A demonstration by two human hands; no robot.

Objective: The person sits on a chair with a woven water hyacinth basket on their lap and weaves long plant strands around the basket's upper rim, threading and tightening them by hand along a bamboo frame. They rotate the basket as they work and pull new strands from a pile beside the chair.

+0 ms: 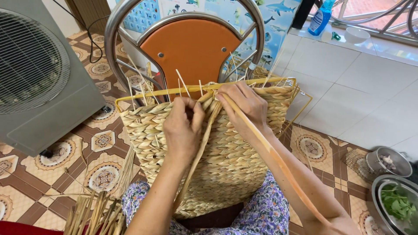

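Observation:
A half-woven straw basket on a yellow wire frame rests on my lap, its top edge against a chair. My left hand is closed on strands near the basket's upper middle, pinching the weave. My right hand grips a long flat straw strand at the basket's top rim; the strand trails down along my right forearm. A second strand hangs down between my hands over the basket's front.
An orange chair with a chrome frame stands just behind the basket. A grey fan unit is at the left. Loose straw stalks lie at lower left. Metal bowls, one with greens, sit at the right on the patterned floor.

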